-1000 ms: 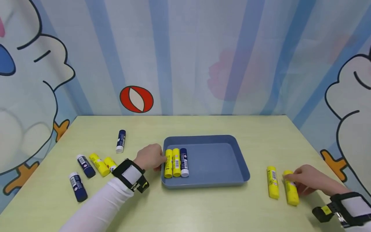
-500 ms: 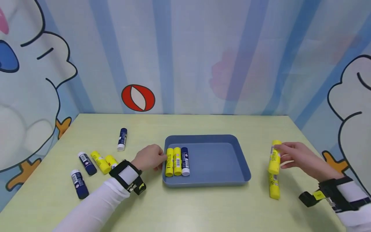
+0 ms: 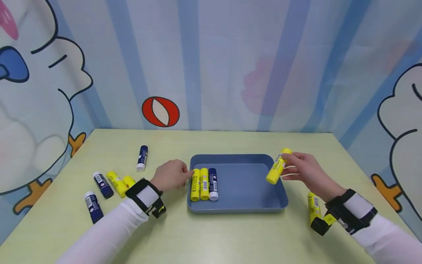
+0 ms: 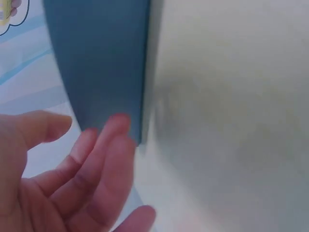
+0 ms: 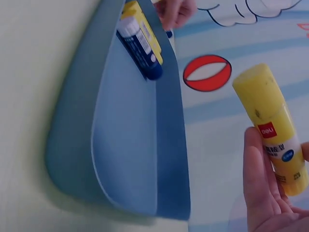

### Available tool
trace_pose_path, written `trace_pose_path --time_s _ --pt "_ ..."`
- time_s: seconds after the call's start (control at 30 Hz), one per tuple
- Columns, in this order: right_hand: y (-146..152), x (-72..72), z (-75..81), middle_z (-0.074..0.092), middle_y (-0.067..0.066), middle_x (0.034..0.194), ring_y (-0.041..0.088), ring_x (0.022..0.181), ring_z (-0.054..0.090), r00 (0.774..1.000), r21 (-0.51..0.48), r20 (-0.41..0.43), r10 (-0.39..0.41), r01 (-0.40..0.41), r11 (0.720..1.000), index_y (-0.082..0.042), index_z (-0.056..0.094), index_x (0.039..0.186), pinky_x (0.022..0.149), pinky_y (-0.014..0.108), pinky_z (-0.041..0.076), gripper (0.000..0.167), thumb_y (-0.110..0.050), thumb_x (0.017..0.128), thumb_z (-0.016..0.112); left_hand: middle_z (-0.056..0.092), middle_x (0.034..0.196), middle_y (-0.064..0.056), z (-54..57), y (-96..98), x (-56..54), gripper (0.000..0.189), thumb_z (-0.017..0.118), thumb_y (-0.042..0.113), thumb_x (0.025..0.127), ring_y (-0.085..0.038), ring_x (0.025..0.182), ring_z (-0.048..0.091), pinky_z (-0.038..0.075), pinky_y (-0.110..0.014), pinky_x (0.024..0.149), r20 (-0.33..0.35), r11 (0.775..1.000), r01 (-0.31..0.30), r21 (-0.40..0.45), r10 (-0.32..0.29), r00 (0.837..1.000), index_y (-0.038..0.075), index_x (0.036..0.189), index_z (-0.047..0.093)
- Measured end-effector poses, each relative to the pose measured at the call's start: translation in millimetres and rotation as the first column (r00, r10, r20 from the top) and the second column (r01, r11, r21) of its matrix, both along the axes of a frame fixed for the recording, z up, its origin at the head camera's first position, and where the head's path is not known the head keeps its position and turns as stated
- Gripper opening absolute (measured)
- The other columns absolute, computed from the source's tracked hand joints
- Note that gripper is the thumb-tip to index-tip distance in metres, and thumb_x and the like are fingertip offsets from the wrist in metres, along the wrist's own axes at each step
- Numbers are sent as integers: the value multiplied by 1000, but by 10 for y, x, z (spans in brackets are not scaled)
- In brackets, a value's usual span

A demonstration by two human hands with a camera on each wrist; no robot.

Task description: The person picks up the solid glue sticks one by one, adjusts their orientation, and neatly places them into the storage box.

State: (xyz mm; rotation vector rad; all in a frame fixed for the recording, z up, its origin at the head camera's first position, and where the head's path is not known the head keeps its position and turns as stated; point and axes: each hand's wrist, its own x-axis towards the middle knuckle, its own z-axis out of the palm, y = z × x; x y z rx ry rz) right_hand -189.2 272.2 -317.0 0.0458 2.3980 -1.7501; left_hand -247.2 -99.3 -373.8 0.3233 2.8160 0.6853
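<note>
Pinches a yellow glue stick (image 3: 278, 167) between thumb and fingers of the right hand (image 3: 308, 170), tilted and raised at the right end of a blue tray (image 3: 247, 190), apart from it. Can make out, in the right wrist view, a red label (image 5: 267, 130) on its side. Holds the left hand (image 3: 169, 175) at the tray's left rim, with fingers loosely bent and spread away from the thumb; cannot tell whether touching the rim or only just beside it. Can see within the tray, side by side near its left wall, an outer yellow stick (image 3: 195, 187), an inner yellow stick (image 3: 204, 185) and a dark blue stick (image 3: 213, 183) with its white end toward the near wall. Can see, on the tabletop (image 3: 230, 234) at the tray's right, a lone yellow stick (image 3: 313, 206) partly hidden behind the right wrist camera (image 3: 320, 226). Can see, left of the tray, a far blue stick (image 3: 142, 157) lying apart, and, grouped in front of it, an upper blue stick (image 3: 103, 185), a lower blue stick (image 3: 93, 207), a slanted yellow stick (image 3: 117, 183) and a covered yellow stick (image 3: 128, 181) partly behind the left wrist strap (image 3: 136, 189). Can make out, beyond the tabletop, a striped backdrop (image 3: 224, 66) with a red and white ball (image 3: 171, 110)
</note>
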Motion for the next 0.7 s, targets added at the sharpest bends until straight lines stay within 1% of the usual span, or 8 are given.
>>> trace_pose_path --time_s 0.13,0.23,0.33,0.43,0.47,0.53,0.63,0.7 --pt "-113 -14 -31 61 8 97 12 82 66 1000 -89 17 -14 15 996 15 35 135 76 28 54 61 -35 102 49 59 64 0 89 18 1 27 62 35 94 -17 57 53 37 -27 49 -121 999 -28 33 32 992 10 84 62" --pt "-186 -21 -57 61 11 102 12 84 67 999 -151 36 -9 14 988 15 32 136 77 26 54 62 -32 102 49 63 75 -1 135 59 31 24 62 34 95 -17 60 53 41 -27 51 -235 993 -29 111 55 970 10 93 61" --pt "-269 -20 -80 60 13 108 13 87 68 998 -201 55 -7 18 979 15 30 138 79 25 53 61 -31 102 50 66 88 -3 163 127 85 22 63 30 95 -17 65 54 44 -28 55 -349 973 22 229 61 935 10 102 60" --pt "-367 -7 -101 62 13 110 12 87 68 998 -243 61 -11 26 970 15 31 138 80 25 52 61 -29 101 52 66 98 -3 197 224 165 23 65 24 94 -15 70 57 47 -27 58 -414 932 123 340 32 910 9 110 58" --pt "-399 0 -108 62 12 109 12 87 69 998 -257 60 -11 26 966 15 31 137 80 25 52 61 -29 101 52 66 100 -4 206 263 190 25 65 22 94 -15 71 58 47 -28 59 -424 916 159 367 13 905 8 113 57" --pt "-465 19 -121 64 11 108 12 87 69 998 -282 54 -10 25 959 15 32 137 81 26 52 60 -28 101 53 66 104 -4 223 341 240 30 66 22 94 -13 75 59 49 -27 61 -421 888 221 405 -34 907 8 118 55" --pt "-558 50 -146 65 10 108 12 87 69 999 -315 47 -15 29 949 14 34 136 83 26 52 58 -28 101 53 65 108 -4 254 456 319 37 68 23 93 -11 77 60 50 -27 62 -387 855 282 436 -105 916 10 123 50" --pt "-613 68 -166 65 10 109 13 89 69 999 -336 45 -22 35 941 13 35 135 84 27 51 57 -29 101 54 64 109 -3 266 521 362 41 69 24 92 -10 77 60 51 -26 62 -356 839 305 451 -145 923 10 124 48"
